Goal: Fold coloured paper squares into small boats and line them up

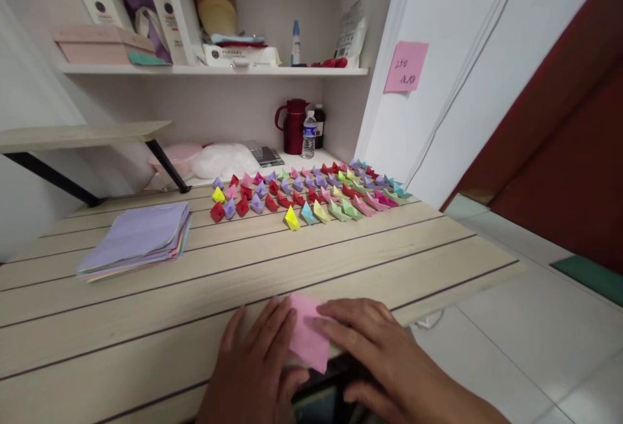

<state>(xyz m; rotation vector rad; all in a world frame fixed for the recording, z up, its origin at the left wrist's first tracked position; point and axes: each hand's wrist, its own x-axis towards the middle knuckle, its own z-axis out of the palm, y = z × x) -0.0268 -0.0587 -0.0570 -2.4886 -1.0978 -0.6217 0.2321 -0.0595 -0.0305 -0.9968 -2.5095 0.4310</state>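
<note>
At the near edge of the worktop (121, 320), a piece of pink paper (307, 339) lies between my hands. My left hand (260, 346) has its fingers stretched out, some resting on the paper's left side; my right hand (377, 339) is spread, thumb apart from the fingers, fingertips at its right side. Farther off to my left sits a stack of coloured paper (139, 236), lilac on top. Beyond, toward the right, small paper boats (298, 198) stand in rows. Behind them are a water bottle (309, 135) and a dark red jug (293, 128)
</note>
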